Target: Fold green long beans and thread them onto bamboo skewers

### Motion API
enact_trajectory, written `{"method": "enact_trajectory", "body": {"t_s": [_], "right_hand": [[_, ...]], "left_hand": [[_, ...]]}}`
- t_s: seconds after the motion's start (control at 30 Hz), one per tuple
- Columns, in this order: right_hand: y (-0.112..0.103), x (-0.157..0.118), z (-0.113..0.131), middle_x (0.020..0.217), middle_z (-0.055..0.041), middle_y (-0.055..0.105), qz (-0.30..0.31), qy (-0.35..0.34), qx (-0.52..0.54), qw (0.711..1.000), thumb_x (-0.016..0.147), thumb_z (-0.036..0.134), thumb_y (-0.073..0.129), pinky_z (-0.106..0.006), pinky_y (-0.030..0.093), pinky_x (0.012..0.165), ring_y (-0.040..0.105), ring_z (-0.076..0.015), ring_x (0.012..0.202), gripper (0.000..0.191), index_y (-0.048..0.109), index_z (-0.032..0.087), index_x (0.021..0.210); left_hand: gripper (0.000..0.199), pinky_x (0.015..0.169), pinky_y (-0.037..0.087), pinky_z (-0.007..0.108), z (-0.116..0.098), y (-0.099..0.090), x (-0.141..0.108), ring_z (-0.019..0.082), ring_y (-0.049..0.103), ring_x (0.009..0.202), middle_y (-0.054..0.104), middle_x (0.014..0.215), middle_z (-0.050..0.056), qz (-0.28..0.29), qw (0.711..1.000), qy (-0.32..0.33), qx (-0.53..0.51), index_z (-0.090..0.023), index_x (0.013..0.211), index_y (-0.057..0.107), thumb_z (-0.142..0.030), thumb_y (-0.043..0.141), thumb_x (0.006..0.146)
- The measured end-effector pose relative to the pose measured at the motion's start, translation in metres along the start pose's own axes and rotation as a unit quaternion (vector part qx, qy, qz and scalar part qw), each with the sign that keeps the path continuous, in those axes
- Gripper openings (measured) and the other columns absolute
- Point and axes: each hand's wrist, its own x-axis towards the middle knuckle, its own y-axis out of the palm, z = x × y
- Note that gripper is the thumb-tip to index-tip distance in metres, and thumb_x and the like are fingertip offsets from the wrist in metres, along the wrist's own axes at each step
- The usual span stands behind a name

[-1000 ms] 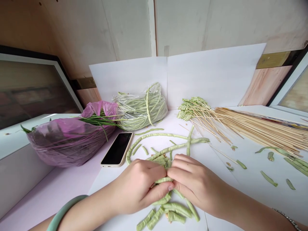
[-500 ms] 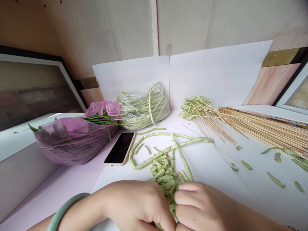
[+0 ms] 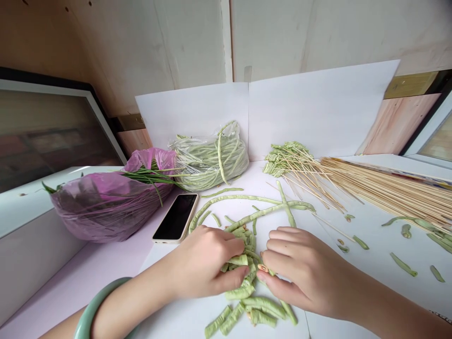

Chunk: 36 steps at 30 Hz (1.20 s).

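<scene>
My left hand (image 3: 208, 263) is over a pile of broken green bean pieces (image 3: 243, 292), its fingers curled round a short bean piece (image 3: 238, 260). Close by on the right, my right hand (image 3: 303, 270) has its thumb and fingers pinched on a long green bean (image 3: 287, 207), which sticks out beyond the knuckles. A brownish bean seed (image 3: 262, 268) shows at those fingertips. Several pieces lie loose on the white paper below both hands. Behind the pile, another long bean (image 3: 226, 200) lies in a loop. My palms are hidden.
A phone (image 3: 176, 217) lies left of the looped bean. Behind it are a purple bag (image 3: 109, 207) with green stalks and a clear bag of long beans (image 3: 212, 160). Skewered beans (image 3: 287, 157) and bare wooden sticks (image 3: 384, 188) lie at the back right, with scattered scraps (image 3: 403, 263) nearer.
Both hands have moved up and away from the front edge, and apart from each other. The long bean at my right hand has shifted farther back. Bean pieces in front are now uncovered.
</scene>
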Motion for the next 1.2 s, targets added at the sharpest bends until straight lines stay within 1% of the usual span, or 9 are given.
{"method": "enact_trajectory", "body": {"t_s": [0.2, 0.33, 0.47, 0.57, 0.67, 0.77, 1.0, 1.13, 1.2], "right_hand": [[0.01, -0.001, 0.003, 0.06, 0.0022, 0.048, 0.039, 0.034, -0.016, 0.999, 0.094, 0.023, 0.051, -0.028, 0.036, 0.061, 0.045, -0.0143, 0.061, 0.031, 0.05, 0.018, 0.063], [0.009, 0.0, 0.005, 0.066, 0.0018, 0.051, 0.081, 0.081, 0.02, 0.993, 0.082, 0.021, 0.067, -0.028, 0.04, 0.062, 0.049, -0.0159, 0.067, 0.023, 0.05, 0.018, 0.066], [0.002, 0.002, 0.006, 0.081, -0.0026, 0.053, 0.109, 0.111, 0.083, 0.984, 0.081, 0.008, 0.055, -0.03, 0.046, 0.07, 0.052, -0.0194, 0.081, 0.009, 0.055, 0.017, 0.083], [0.001, 0.001, 0.006, 0.091, -0.0045, 0.05, 0.112, 0.113, 0.139, 0.977, 0.08, -0.002, 0.041, -0.028, 0.049, 0.072, 0.053, -0.0166, 0.081, 0.033, 0.056, 0.017, 0.102], [0.005, -0.001, 0.006, 0.093, -0.0053, 0.046, 0.085, 0.11, 0.164, 0.977, 0.082, -0.003, 0.036, -0.022, 0.05, 0.067, 0.053, -0.0135, 0.076, 0.041, 0.055, 0.017, 0.112], [0.011, -0.003, 0.008, 0.1, -0.0051, 0.049, 0.058, 0.113, 0.183, 0.975, 0.084, -0.002, 0.037, -0.022, 0.05, 0.073, 0.057, -0.0131, 0.085, 0.046, 0.045, 0.021, 0.123], [0.022, -0.009, 0.014, 0.087, 0.0009, 0.046, -0.015, 0.106, 0.22, 0.969, 0.085, 0.001, 0.04, -0.017, 0.048, 0.065, 0.05, -0.0095, 0.073, 0.025, 0.034, 0.024, 0.095], [0.02, -0.005, 0.014, 0.084, 0.0012, 0.049, -0.043, 0.136, 0.184, 0.972, 0.087, 0.007, 0.048, -0.018, 0.046, 0.062, 0.051, -0.0103, 0.069, 0.019, 0.038, 0.023, 0.092], [0.018, -0.001, 0.012, 0.076, 0.0027, 0.052, -0.021, 0.159, 0.166, 0.973, 0.087, 0.009, 0.052, -0.019, 0.044, 0.058, 0.053, -0.0111, 0.066, 0.016, 0.043, 0.022, 0.085]], "left_hand": [[0.032, 0.048, 0.026, 0.026, -0.001, -0.001, 0.001, 0.013, 0.043, 0.051, 0.048, 0.061, -0.003, 0.008, 0.996, -0.016, 0.092, -0.019, 0.067, 0.043, -0.043, 0.051, 0.087], [0.024, 0.05, 0.027, 0.026, -0.002, -0.002, 0.001, 0.013, 0.044, 0.052, 0.048, 0.061, -0.003, 0.0, 0.996, -0.021, 0.087, -0.02, 0.068, 0.042, -0.035, 0.051, 0.084], [0.015, 0.054, 0.029, 0.026, -0.001, 0.0, 0.0, 0.014, 0.043, 0.055, 0.047, 0.063, -0.002, -0.028, 0.998, -0.028, 0.048, -0.02, 0.07, 0.042, -0.027, 0.047, 0.083], [0.014, 0.054, 0.029, 0.026, -0.001, 0.002, -0.002, 0.013, 0.04, 0.056, 0.046, 0.063, -0.002, -0.055, 0.998, -0.038, 0.02, -0.02, 0.071, 0.042, -0.027, 0.047, 0.082], [0.024, 0.053, 0.028, 0.025, -0.001, 0.004, -0.003, 0.013, 0.039, 0.055, 0.046, 0.063, -0.002, -0.079, 0.995, -0.052, -0.007, -0.02, 0.072, 0.043, -0.04, 0.052, 0.082], [0.035, 0.053, 0.027, 0.025, -0.002, 0.004, -0.002, 0.013, 0.039, 0.054, 0.045, 0.062, -0.003, -0.097, 0.993, -0.058, -0.019, -0.019, 0.071, 0.044, -0.051, 0.056, 0.08], [0.03, 0.056, 0.033, 0.024, -0.006, 0.008, -0.003, 0.014, 0.047, 0.059, 0.055, 0.07, 0.0, -0.05, 0.998, 0.0, -0.041, -0.019, 0.081, 0.052, -0.045, 0.045, 0.092], [0.026, 0.058, 0.034, 0.023, -0.007, 0.009, -0.003, 0.013, 0.046, 0.061, 0.053, 0.071, 0.0, -0.044, 0.996, 0.015, -0.075, -0.019, 0.082, 0.051, -0.035, 0.038, 0.097], [0.025, 0.056, 0.032, 0.023, -0.007, 0.008, -0.003, 0.012, 0.041, 0.058, 0.047, 0.068, -0.001, -0.05, 0.993, 0.009, -0.103, -0.019, 0.077, 0.046, -0.032, 0.038, 0.097]]}}
